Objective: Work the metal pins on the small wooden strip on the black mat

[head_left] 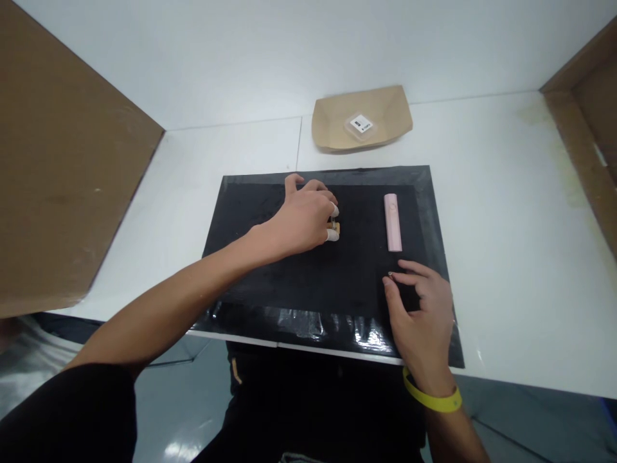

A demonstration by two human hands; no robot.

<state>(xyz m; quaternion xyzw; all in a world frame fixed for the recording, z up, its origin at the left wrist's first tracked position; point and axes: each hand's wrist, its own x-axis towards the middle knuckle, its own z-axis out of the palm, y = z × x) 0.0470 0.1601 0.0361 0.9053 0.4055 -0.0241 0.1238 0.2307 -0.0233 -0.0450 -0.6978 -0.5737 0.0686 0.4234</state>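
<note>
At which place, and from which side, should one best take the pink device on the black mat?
Probably pinch the pink device across its middle, from above: it is long and narrow, lying flat, and both long sides have bare black mat beside them, leaving room.

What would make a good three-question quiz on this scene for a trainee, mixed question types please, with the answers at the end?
1. Multiple choice: what lies in the brown tray? A: scissors. B: a clear case with a white label. C: a pen.
2. True or false: the pink device lies on the black mat.
3. Short answer: which hand has white fingertip covers on it?

Key: 1. B. 2. True. 3. The left hand.
</note>
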